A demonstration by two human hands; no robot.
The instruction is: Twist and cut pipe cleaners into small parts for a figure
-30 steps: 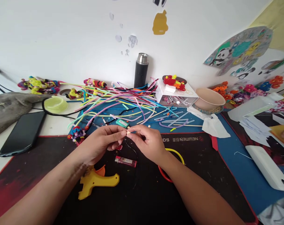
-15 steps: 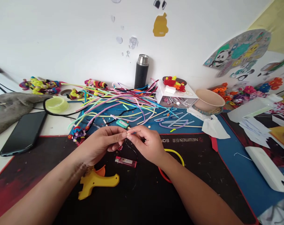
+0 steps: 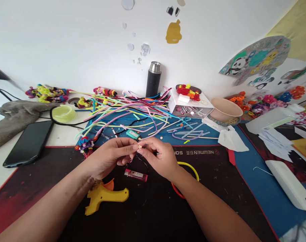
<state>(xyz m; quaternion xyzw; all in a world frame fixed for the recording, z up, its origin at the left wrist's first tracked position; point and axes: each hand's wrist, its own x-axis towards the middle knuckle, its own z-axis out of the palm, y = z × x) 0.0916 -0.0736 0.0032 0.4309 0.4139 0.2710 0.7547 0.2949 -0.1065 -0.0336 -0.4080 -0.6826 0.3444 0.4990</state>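
Note:
Above the dark desk mat, the fingertips of my left hand (image 3: 115, 151) and my right hand (image 3: 159, 154) meet in a pinch. Between them is a small pale piece (image 3: 140, 146), too small to name. A dark red bit shows under my left fingers, partly hidden. Below the hands lies a pink lighter (image 3: 136, 175). A yellow plastic handle with an orange trigger-like part (image 3: 107, 195) rests near my left wrist. My right forearm partly covers a yellow and red ring (image 3: 194, 169). Just beyond the fingers sits a small teal box (image 3: 133, 134).
Many coloured pipe cleaners (image 3: 127, 111) spread across the back of the desk. Behind them stands a black thermos (image 3: 153, 80), with a white box (image 3: 193, 106) and a beige bowl (image 3: 226, 109) to its right. A phone (image 3: 29, 143) lies left; a white device (image 3: 286, 181) lies right.
The view has shifted slightly, so everything sits a little lower in the picture. Both hands keep their pinch, and the pale piece between the fingertips shows more clearly now.

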